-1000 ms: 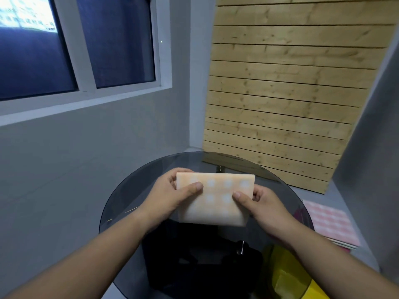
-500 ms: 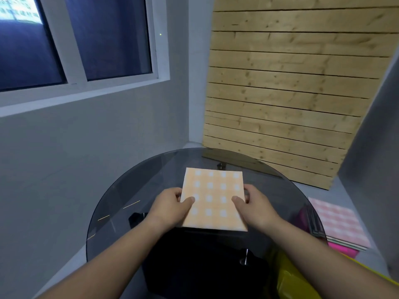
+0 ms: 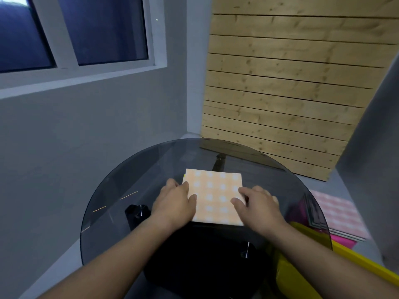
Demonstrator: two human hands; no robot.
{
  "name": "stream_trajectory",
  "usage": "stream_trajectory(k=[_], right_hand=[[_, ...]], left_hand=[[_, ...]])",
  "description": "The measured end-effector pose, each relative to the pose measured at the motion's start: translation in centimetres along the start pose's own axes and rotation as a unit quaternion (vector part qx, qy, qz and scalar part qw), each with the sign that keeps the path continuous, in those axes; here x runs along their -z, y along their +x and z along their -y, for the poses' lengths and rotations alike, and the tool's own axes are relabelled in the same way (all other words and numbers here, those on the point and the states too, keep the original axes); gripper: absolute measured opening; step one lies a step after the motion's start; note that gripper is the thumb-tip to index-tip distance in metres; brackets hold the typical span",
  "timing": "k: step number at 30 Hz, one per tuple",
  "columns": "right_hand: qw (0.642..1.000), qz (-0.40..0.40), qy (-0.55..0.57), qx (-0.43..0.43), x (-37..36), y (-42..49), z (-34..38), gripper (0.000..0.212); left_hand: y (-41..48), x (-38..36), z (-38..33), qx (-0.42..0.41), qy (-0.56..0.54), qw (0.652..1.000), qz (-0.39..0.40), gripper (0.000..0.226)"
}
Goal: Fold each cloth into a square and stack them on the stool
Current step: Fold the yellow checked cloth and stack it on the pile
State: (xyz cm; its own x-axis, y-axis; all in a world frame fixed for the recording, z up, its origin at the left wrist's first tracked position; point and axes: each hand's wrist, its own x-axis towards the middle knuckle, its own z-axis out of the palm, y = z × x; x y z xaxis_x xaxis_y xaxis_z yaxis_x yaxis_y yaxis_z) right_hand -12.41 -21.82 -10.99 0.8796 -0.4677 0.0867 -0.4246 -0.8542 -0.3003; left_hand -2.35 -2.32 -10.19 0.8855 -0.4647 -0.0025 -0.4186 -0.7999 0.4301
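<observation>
An orange checked cloth (image 3: 216,197), folded into a square, lies flat on the round dark glass top of the stool (image 3: 133,175). A thin yellow-green sliver shows under its far left corner. My left hand (image 3: 173,201) holds the cloth's left edge, thumb lying on top and fingers curled at the side. At the right edge my right hand (image 3: 258,205) holds it the same way, with its thumb on the cloth. A pink checked cloth (image 3: 339,212) lies on a stack to the right, below the glass.
A magenta cloth (image 3: 343,241) sticks out under the pink one. A yellow bin (image 3: 349,268) sits at the lower right beneath the glass rim. A wooden slat panel (image 3: 291,93) leans against the wall behind. Grey wall and a window are on the left.
The cloth was held up and tilted toward me one second ago. Both hands lowered it away from me, and it now lies flat on the glass top.
</observation>
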Motion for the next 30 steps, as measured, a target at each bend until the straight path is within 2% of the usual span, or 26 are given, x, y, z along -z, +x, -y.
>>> stream_trajectory(k=[5, 8, 11, 14, 18, 21, 24, 30], right_hand=[[0.997, 0.013, -0.061, 0.041, 0.5, -0.4, 0.0, 0.032], [0.997, 0.031, -0.044, 0.047, 1.4, 0.2, 0.3, 0.028], [0.991, 0.024, -0.029, 0.127, 1.4, 1.0, 1.6, 0.04], [0.979, 0.067, -0.044, 0.186, 0.2, 1.5, 2.7, 0.053], [0.971, 0.142, -0.064, 0.179, -1.2, 2.1, 2.2, 0.059], [0.971, 0.146, -0.081, 0.17, -1.5, 2.2, 1.9, 0.067], [0.979, 0.144, -0.079, 0.12, -1.6, 2.4, 1.7, 0.075], [0.982, 0.156, -0.087, 0.064, -0.9, 2.5, 0.4, 0.074]], left_hand=[[-0.3, 0.7, -1.1, -0.004, 0.084, 0.996, 0.001, 0.025], [0.9, 0.9, -1.2, -0.072, 0.103, 0.992, -0.033, 0.032], [2.0, 0.1, -1.1, -0.128, 0.072, 0.988, 0.041, 0.052], [2.3, -1.3, -0.9, -0.136, 0.092, 0.983, 0.081, 0.059], [2.3, -2.3, -0.7, -0.121, 0.134, 0.979, 0.094, 0.061], [2.1, -2.4, -0.8, -0.111, 0.148, 0.978, 0.094, 0.065], [2.1, -2.3, -0.8, -0.111, 0.151, 0.978, 0.092, 0.069], [1.8, -2.1, -1.1, -0.108, 0.151, 0.979, 0.09, 0.071]])
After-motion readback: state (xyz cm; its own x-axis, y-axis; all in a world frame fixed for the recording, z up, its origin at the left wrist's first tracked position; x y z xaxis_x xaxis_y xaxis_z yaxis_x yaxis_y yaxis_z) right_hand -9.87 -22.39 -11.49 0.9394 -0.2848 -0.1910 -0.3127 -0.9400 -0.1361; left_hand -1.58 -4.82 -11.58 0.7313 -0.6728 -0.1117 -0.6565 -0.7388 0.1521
